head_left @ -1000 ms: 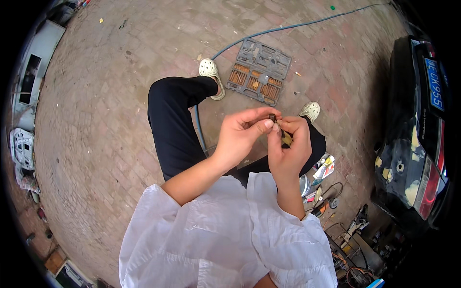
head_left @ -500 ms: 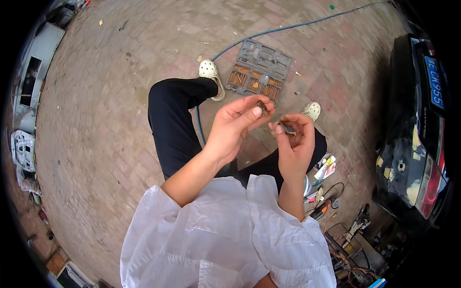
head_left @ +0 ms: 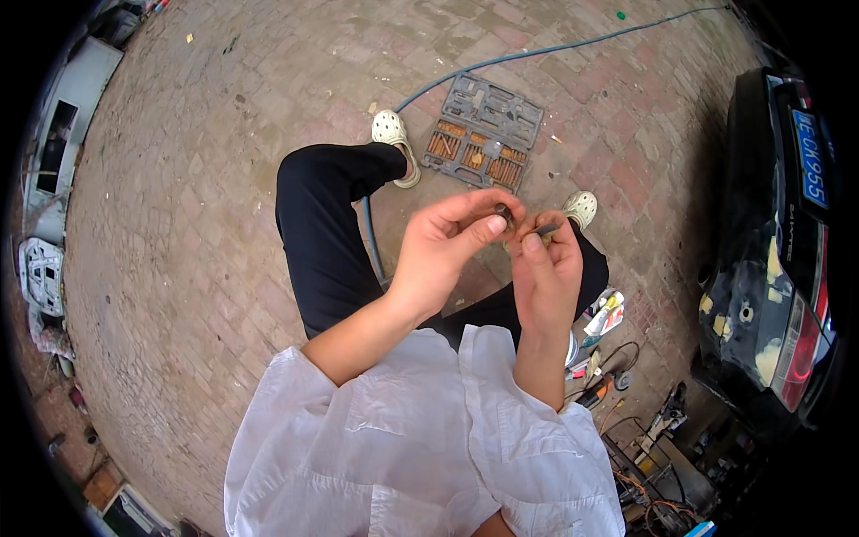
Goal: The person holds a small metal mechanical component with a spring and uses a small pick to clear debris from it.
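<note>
dark brown, a small piece sits pinched between thumb and fingers of the left hand; the right hand pinches a dark sliver just beside it. such slight fingertip grips could slip, dropping either onto the paving near the grey case.

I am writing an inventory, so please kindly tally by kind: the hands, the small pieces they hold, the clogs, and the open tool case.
Hands: 2
Small dark pieces: 2
Cream clogs: 2
Open grey tool case: 1
Total: 7
</note>
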{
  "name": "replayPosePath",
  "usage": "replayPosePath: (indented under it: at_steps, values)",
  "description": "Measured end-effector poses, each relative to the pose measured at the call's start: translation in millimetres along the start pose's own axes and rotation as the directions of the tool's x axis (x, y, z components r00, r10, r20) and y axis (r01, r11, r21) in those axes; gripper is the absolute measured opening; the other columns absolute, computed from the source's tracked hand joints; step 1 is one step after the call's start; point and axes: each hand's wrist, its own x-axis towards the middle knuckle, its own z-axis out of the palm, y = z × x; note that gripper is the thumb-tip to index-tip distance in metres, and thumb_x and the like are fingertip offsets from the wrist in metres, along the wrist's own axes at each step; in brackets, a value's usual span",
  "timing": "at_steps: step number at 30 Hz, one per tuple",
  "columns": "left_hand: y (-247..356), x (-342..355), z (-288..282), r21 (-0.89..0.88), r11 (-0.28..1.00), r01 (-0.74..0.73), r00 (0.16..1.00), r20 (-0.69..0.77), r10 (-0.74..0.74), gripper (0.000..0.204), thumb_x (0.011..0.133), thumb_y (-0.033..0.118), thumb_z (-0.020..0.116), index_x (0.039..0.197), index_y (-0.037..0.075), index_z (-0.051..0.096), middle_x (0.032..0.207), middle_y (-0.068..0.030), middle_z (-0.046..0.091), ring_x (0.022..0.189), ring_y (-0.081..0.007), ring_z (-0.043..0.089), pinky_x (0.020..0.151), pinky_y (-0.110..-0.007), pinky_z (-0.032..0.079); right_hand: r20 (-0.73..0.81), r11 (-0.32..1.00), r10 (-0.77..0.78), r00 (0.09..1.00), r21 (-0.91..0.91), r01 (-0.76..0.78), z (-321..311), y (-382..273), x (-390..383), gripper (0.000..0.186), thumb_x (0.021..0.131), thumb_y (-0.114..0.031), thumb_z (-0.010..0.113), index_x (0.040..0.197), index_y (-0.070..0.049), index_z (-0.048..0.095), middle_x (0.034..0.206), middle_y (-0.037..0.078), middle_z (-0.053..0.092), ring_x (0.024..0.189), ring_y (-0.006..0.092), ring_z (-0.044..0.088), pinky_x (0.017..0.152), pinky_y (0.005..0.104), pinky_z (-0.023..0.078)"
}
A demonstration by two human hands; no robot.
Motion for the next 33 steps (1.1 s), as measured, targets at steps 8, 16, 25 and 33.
replayPosePath:
  at_steps: [8,16,25,33]
  values:
    - [0,-1,1,-0.053,0.998,-0.031,0.998,0.051,0.034,0.022,0.089,0.002,0.06,0.111,-0.002,0.061,0.105,-0.0103,0.066,0.099,-0.0178,0.062,0.092,-0.034,0.05,0.044,0.927,0.073,0.996,0.366,-0.084,-3,5,4,0.017,0.091,-0.008,0.059,0.106,-0.007,0.051,0.103,0.005,0.054,0.098,0.0156,0.05,0.09,0.0318,0.04]
    - [-8,-6,-3,0.161,0.986,-0.033,0.997,0.074,0.021,0.023,0.091,0.002,0.056,0.114,-0.003,0.059,0.104,-0.0088,0.065,0.095,-0.0159,0.062,0.085,-0.029,0.05,0.064,0.826,0.168,0.984,0.536,-0.175,-6,10,3,0.015,0.095,-0.013,0.054,0.109,-0.009,0.051,0.102,0.003,0.054,0.096,0.0162,0.05,0.088,0.0323,0.039]
    - [-6,0,-3,0.175,0.982,0.076,0.996,0.042,-0.084,0.026,0.089,0.005,0.057,0.114,0.001,0.057,0.079,0.0025,0.045,0.069,-0.0064,0.044,0.059,-0.023,0.04,-0.191,0.999,0.021,0.981,-0.026,-0.026,0,9,-3,0.021,0.089,-0.001,0.058,0.109,-0.002,0.053,0.097,0.003,0.058,0.09,0.0085,0.054,0.079,0.0236,0.043]
    - [-3,1,-4,0.852,0.232,-0.469,0.786,0.284,0.549,0.028,0.072,0.01,0.074,0.1,0.01,0.068,0.073,-0.0051,0.048,0.063,-0.0183,0.053,0.051,-0.031,0.041,-0.173,0.974,-0.032,0.984,-0.226,-0.009,3,7,-6,0.022,0.088,-0.002,0.062,0.109,0.001,0.056,0.093,0.004,0.062,0.082,0.0061,0.057,0.072,0.0198,0.045]
